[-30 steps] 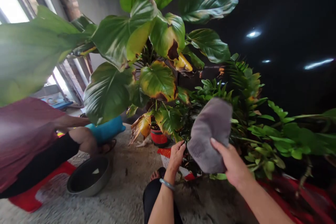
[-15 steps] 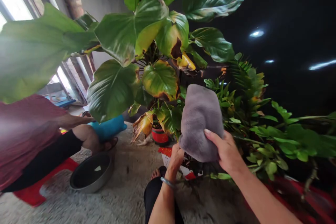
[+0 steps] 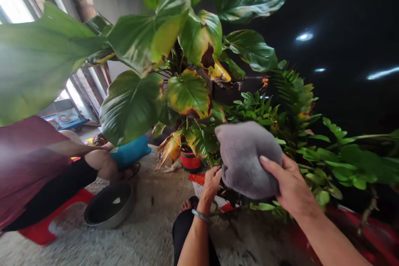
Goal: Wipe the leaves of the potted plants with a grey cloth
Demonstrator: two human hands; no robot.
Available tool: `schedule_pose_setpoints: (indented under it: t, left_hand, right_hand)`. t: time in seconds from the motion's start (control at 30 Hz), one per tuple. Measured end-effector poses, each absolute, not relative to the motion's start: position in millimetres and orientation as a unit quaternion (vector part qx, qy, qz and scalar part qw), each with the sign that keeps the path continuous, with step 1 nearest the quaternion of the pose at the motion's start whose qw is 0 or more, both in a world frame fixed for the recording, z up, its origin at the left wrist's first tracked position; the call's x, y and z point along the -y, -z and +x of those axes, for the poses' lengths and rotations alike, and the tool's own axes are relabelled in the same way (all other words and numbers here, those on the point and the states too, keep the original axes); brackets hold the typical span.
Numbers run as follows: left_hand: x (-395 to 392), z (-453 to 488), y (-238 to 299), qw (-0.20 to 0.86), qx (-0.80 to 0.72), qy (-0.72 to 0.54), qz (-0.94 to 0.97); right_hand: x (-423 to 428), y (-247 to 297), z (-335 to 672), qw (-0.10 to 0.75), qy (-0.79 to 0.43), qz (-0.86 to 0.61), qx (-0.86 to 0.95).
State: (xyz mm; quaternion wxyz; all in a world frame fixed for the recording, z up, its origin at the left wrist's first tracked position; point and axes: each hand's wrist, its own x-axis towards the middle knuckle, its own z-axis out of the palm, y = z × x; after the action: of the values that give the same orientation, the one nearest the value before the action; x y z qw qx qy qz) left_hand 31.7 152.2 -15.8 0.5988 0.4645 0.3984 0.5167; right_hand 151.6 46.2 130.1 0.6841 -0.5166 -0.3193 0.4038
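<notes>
A soft grey plush pouch [image 3: 249, 158], rounded and creased down the middle, is held up in front of me; what is inside it, if anything, is hidden. My right hand [image 3: 288, 181] grips its right side, thumb on the near face and the other fingers mostly behind. At the lower left edge is my left hand [image 3: 212, 183], fingers closed and pinching the edge, their tips partly hidden. A grey bangle [image 3: 200, 215] circles my left wrist. Behind the pouch stand leafy green plants [image 3: 255, 114].
A large-leaved plant in a red pot [image 3: 190, 161] stands ahead. To the left, a person in a dark red top [image 3: 31, 166] sits on a red stool [image 3: 46, 224], a blue item [image 3: 132, 152] at their leg. A dark basin [image 3: 109, 205] rests on the concrete floor [image 3: 146, 232].
The pouch has tipped over to the right and down, from upright to a wider, bulging shape. My right hand moved right and slightly down with it; my left hand stayed near its lower left edge.
</notes>
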Motion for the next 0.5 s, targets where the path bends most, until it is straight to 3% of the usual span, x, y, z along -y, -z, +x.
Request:
schedule_pose_setpoints:
  t: [0.07, 0.3, 0.5]
  left_hand:
    - [-151, 32, 18, 0.597, -0.391, -0.509, 0.481]
    - [-152, 27, 14, 0.588, -0.4, -0.505, 0.49]
    - [-155, 32, 2, 0.599, -0.501, -0.557, 0.282]
  right_hand:
    - [-63, -128, 148, 0.688, -0.401, -0.528, 0.294]
    - [-41, -61, 135, 0.572, -0.468, -0.618, 0.268]
    - [-26, -64, 142, 0.566, -0.468, -0.595, 0.327]
